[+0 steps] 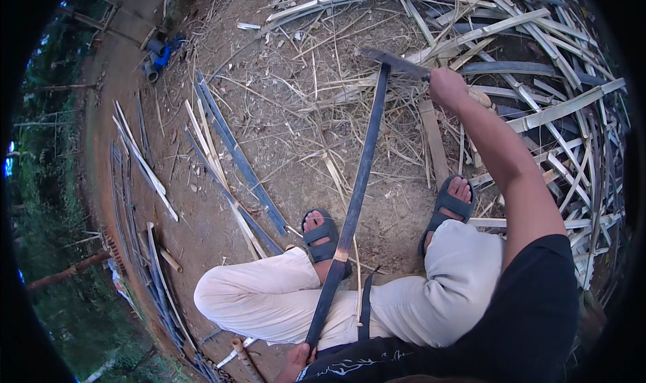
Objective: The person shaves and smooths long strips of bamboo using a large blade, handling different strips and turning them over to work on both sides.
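Note:
A long dark bamboo strip point(363, 164) runs slantwise from my lap up to the far middle, with a paler node partway along it. Its near end is gripped in my left hand point(294, 364), low by my waist. My right hand point(448, 87), arm stretched out, is closed round the handle of a machete point(396, 62). The machete's broad blade points left and meets the far end of the strip. Whether the edge has cut into the strip I cannot tell. Most of the machete's handle is hidden in my fist.
A tangled heap of split bamboo point(552, 107) fills the right side. Dark and pale bamboo strips point(235, 151) lie on the left, with thin shavings point(323, 114) strewn over the dirt. My sandalled feet point(321, 235) flank the strip. Dark pipe-like pieces point(153, 59) lie far left.

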Available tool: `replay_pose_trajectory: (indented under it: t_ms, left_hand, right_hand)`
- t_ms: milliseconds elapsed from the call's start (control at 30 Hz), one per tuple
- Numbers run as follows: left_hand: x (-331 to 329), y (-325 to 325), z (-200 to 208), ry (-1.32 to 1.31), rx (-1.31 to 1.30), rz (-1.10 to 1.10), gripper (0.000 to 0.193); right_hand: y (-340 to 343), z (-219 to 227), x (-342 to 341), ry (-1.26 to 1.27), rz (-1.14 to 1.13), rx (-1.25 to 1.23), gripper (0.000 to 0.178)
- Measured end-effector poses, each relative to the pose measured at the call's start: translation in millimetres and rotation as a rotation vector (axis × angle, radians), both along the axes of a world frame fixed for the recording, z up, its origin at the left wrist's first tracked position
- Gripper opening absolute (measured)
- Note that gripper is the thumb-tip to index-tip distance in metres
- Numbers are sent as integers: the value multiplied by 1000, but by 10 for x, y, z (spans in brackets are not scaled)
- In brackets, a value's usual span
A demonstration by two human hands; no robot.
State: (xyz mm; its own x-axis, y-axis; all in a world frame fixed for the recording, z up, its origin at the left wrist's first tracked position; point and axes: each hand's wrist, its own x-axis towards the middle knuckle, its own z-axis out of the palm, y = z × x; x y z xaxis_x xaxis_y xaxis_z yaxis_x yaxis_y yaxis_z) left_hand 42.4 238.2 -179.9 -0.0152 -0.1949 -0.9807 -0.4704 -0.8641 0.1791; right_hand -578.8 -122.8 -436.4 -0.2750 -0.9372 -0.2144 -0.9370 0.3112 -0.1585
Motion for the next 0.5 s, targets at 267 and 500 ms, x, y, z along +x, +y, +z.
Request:
replay_pose_trajectory:
  t_ms: [267,500]
  left_hand:
    - [-51,-95,64,-25,-28,-62,62]
    - [72,-550,193,-295,7,-963,66]
  right_hand:
    - [526,-38,499,-141,69,18,17]
    - [888,174,931,-306,159,93,27]
